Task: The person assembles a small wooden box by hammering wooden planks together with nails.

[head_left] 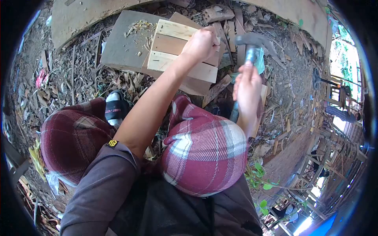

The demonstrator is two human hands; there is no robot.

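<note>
My right hand (248, 88) is wrapped round the handle of a claw hammer (252, 40). The hammer is raised, its metal head up and to the right of a panel of light wooden slats (165, 42). My left hand (201, 44) is closed at the panel's upper right part, its fingers curled together. Whatever those fingers hold, if anything, is hidden from view. A few nails show along the panel's left end. Beneath the panel lies a flat board (118, 53), with a small pile of nails (141, 27) on it.
Long boards (82, 19) lie across the top of the view. A brick (217, 13) and wood scraps are beyond the panel. My knees (206, 153) and a sandalled foot (114, 106) are close by. A plant (260, 177) grows at right; a person (341, 114) is farther off.
</note>
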